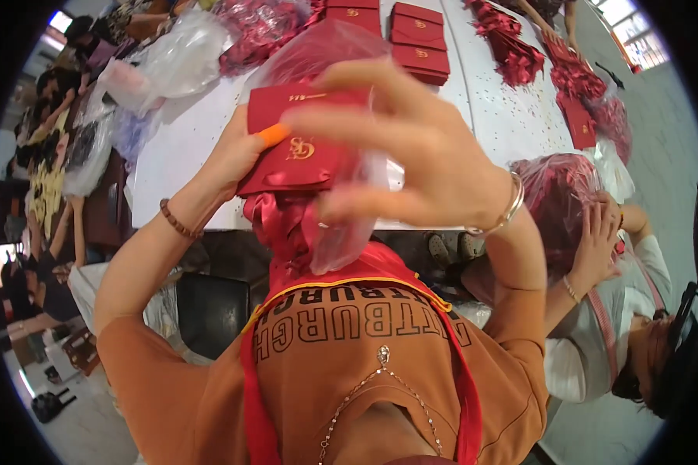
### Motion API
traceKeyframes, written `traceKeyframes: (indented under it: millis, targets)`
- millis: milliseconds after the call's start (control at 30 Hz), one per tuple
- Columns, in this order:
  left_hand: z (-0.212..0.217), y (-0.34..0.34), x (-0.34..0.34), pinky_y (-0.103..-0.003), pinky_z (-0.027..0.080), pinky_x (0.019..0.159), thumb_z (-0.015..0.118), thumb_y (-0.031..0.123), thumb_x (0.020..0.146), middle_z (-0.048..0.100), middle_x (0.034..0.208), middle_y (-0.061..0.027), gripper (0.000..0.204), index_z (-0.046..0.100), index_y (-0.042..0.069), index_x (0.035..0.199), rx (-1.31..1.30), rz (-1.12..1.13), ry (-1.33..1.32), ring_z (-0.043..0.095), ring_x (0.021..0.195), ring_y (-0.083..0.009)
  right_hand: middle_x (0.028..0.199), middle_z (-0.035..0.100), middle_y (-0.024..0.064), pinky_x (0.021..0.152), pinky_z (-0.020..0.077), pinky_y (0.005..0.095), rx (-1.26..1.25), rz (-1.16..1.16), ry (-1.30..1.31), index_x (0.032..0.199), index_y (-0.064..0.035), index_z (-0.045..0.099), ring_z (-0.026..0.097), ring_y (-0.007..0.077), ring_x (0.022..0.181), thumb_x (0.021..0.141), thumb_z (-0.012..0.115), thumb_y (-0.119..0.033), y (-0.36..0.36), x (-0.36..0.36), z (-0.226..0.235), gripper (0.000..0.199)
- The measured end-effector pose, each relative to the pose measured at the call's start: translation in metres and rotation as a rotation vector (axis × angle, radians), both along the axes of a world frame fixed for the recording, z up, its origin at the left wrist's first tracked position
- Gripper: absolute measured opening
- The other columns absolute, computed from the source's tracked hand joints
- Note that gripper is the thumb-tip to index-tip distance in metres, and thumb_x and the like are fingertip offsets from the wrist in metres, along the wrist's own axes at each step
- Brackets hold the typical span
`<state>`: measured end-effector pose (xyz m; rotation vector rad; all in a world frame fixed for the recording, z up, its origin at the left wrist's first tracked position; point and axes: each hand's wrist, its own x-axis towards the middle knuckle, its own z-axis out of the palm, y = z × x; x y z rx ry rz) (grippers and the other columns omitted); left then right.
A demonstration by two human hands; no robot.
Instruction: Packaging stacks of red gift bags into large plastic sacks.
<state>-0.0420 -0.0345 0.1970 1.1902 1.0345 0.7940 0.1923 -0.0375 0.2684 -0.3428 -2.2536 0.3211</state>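
Note:
My left hand (239, 159) grips a small stack of flat red pouches (275, 167) with a gold emblem, its thumb in an orange finger cover (274, 135) pressing on the top face. Glossy red ribbons (275, 225) dangle below the stack. Over the pouches' right side passes my right hand (434, 155), blurred, its fingers spread and nothing visibly held in them. A clear plastic bag (349, 232) hangs beside the ribbons, behind my right fingers; whether it wraps the pouches I cannot tell.
On the white table (186, 170) ahead lie stacked red pouches (419, 39), red ribbon bundles (516, 54) and clear plastic bags (186, 58). At right a person (605, 325) touches a plastic-wrapped red bundle (554, 194). A black chair (212, 310) stands at left.

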Motion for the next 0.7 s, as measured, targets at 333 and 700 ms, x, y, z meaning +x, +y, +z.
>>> traceKeyframes:
  millis: [333, 700]
  targets:
    - [0.011, -0.010, 0.009, -0.026, 0.050, 0.076, 0.059, 0.011, 0.084, 0.055, 0.108, -0.0123, 0.041, 0.041, -0.003, 0.118, 0.023, 0.156, 0.022, 0.058, 0.092, -0.0145, 0.073, 0.053, 0.0044, 0.053, 0.0455, 0.0330, 0.047, -0.056, -0.799, 0.093, -0.0098, 0.059, 0.058, 0.0233, 0.065, 0.070, 0.064, -0.008, 0.001, 0.037, 0.002, 0.024]
    - [0.009, -0.007, 0.010, -0.029, 0.044, 0.088, 0.055, -0.001, 0.081, 0.054, 0.111, -0.0118, 0.040, 0.042, -0.001, 0.120, 0.018, 0.197, -0.008, 0.054, 0.101, -0.0180, 0.145, 0.010, 0.0174, 0.108, 0.0116, 0.0420, -0.735, -0.226, 0.797, 0.141, -0.0075, -0.004, 0.017, 0.0295, 0.134, 0.049, 0.081, -0.038, -0.020, 0.023, -0.081, 0.129]
